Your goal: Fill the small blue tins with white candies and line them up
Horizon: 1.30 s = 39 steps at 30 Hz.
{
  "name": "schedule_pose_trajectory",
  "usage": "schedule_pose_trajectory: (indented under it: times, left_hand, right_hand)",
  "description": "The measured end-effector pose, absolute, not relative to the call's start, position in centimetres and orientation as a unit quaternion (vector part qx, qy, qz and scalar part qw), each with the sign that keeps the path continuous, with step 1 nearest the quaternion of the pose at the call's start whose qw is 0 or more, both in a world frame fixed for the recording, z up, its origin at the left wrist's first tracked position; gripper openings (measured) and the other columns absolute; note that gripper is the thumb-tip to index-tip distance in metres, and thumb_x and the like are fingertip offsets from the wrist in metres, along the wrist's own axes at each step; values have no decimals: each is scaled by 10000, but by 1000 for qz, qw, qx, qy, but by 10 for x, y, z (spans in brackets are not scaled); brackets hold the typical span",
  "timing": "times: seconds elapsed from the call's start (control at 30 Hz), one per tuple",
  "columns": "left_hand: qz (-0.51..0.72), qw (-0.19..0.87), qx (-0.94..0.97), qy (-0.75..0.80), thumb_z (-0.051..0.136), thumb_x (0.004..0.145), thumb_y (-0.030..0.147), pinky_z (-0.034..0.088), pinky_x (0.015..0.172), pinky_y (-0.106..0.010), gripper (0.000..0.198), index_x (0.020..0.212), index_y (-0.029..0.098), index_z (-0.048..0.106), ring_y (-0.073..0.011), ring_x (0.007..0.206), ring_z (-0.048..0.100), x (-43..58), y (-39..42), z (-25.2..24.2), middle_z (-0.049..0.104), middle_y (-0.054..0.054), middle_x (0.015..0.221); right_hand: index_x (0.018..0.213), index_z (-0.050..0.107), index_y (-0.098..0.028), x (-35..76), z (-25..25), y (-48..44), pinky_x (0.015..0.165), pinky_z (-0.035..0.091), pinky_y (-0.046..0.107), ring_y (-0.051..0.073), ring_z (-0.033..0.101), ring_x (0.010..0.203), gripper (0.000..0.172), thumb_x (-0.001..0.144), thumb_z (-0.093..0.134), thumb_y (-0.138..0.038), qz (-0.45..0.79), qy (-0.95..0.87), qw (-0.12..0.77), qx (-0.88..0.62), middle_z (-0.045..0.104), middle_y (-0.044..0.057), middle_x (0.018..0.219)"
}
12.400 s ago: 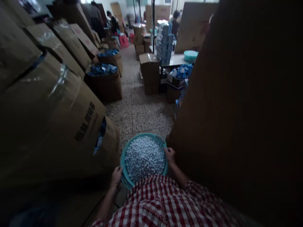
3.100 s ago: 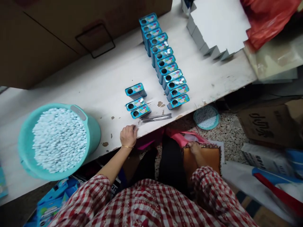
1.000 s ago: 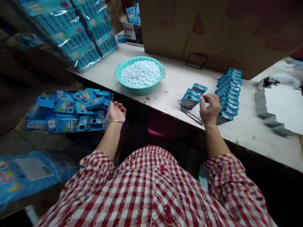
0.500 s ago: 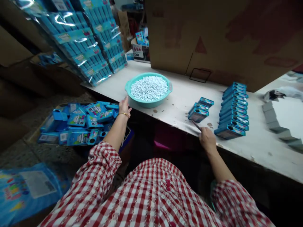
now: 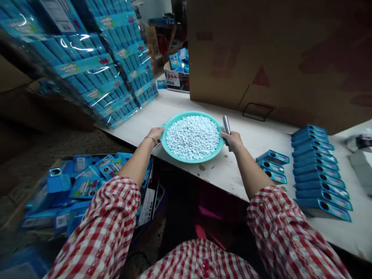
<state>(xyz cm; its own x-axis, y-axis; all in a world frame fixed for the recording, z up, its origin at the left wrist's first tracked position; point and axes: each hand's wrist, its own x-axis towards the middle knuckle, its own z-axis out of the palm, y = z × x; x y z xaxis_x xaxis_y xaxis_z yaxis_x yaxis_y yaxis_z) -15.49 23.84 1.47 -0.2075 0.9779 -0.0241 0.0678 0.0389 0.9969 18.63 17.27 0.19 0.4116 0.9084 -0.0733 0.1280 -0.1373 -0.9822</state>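
Observation:
A turquoise plastic basin (image 5: 189, 161) heaped with small white pellets (image 5: 193, 136) rests on the white tabletop near its front edge. My left hand (image 5: 155, 134) is closed on the basin's left handle. On the opposite side, my right hand (image 5: 233, 141) grips the right handle. A silver metal tool (image 5: 226, 124) with a rounded shaft sticks up from the same right hand; its lower end is hidden. To the right stand three small blue boxes (image 5: 272, 166), and beyond them a longer row of blue boxes (image 5: 318, 170).
A carton of loose blue boxes (image 5: 87, 186) sits below the table at left. Plastic-wrapped stacks of blue packs (image 5: 95, 77) rise at the back left. A large cardboard box (image 5: 226, 50) stands along the back, with a smaller filled carton (image 5: 174, 79) beside it.
My right hand has left the three blue boxes, tool still in it, and has taken the basin's right handle. My left hand has closed on the left handle. The view has shifted.

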Motion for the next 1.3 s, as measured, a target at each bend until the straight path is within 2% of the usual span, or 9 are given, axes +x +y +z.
schedule_pose_trajectory:
  times: [0.13,0.27,0.53,0.67,0.77,0.87,1.0,1.13,1.3]
  left_hand:
    - [534,427,432,588,629,644,219,375,472,-208,126,626,135,536,-91,446,454,-153,238,9,493,40,476]
    - [552,466,400,565,626,610,217,387,457,-200,136,692,136,553,-92,453,472,-149,200,4,527,41,495]
    - [556,540,347,527,699,543,286,439,535,-248,297,768,147,564,-123,522,542,-156,27,-38,595,12,603]
    - [563,561,327,512,708,549,312,439,537,-249,300,767,152,580,-119,531,540,-150,-46,-74,599,5,621]
    - [564,544,319,533,707,527,311,435,544,-250,314,758,140,580,-125,543,545,-159,-75,-103,593,7,610]
    - [537,494,319,606,701,498,313,423,540,-252,316,715,124,570,-127,525,531,-173,-82,-130,568,17,561]
    - [499,482,341,634,684,508,286,388,515,-232,280,695,118,560,-113,487,496,-168,-61,-157,524,39,498]
    - [474,486,363,638,644,562,242,404,537,-224,214,722,118,575,-115,515,516,-139,-37,-174,551,28,533]
    - [452,489,387,638,604,611,139,432,587,-210,124,732,115,616,-110,565,542,-88,3,-186,586,10,584]
  right_hand:
    - [590,444,-165,184,-3,173,289,246,179,41,330,310,220,653,651,-208,398,-377,531,-646,406,-76,394]
    - [573,418,-181,179,-15,118,278,236,180,40,327,298,271,626,666,-275,401,-366,547,-637,392,-84,391]
    - [612,445,-207,166,-53,-73,217,223,219,68,304,270,387,527,752,-429,416,-301,530,-675,372,-89,398]
    - [798,576,-190,175,-80,-141,203,241,233,84,313,259,457,476,792,-432,412,-253,518,-705,417,-84,416]
    - [916,607,-163,167,-114,-164,221,245,218,79,322,273,543,478,794,-424,440,-261,514,-688,424,-87,413]
    - [783,590,-136,151,-158,-166,251,236,188,54,317,297,444,482,781,-402,479,-268,521,-654,413,-88,397]
    - [663,533,-137,150,-209,-154,267,243,175,44,336,316,389,433,777,-336,479,-216,552,-647,433,-81,402]
    - [723,561,-127,167,-235,-155,269,251,180,45,341,320,396,451,757,-337,467,-172,566,-657,449,-79,426]
    - [881,555,-129,192,-249,-158,290,300,180,51,376,359,538,443,739,-382,459,-123,576,-665,473,-88,488]
